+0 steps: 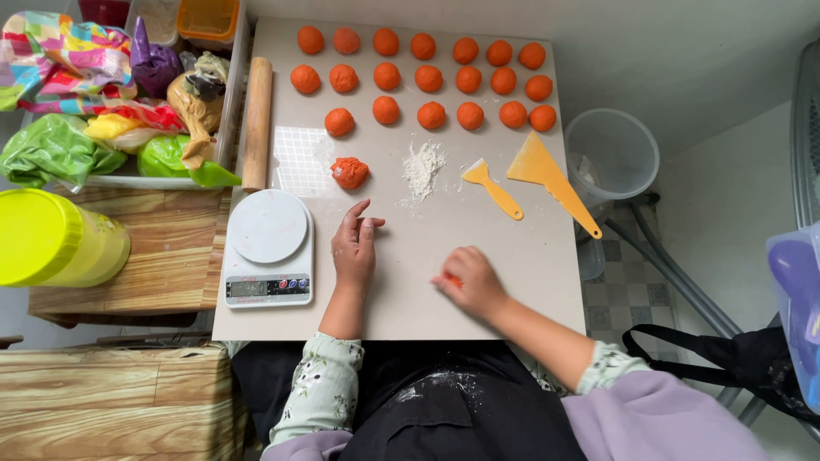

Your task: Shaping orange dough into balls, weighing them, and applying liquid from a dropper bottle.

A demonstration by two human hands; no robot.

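Two hands work orange dough on a pale table.

Near the front edge, the right hand [468,282] presses curled fingers over a small orange dough piece [453,280], mostly hidden beneath them. The left hand [354,248] lies flat and empty, fingers loosely apart, beside a white kitchen scale [269,249] at the table's [512,256] left edge. Farther on sit a rough dough lump [349,172], a flour pile [423,167], and two orange scrapers [530,181]. Rows of dough balls [427,77] fill the far edge.

orange dough piece [453,279] | small | under right-hand fingers, on board
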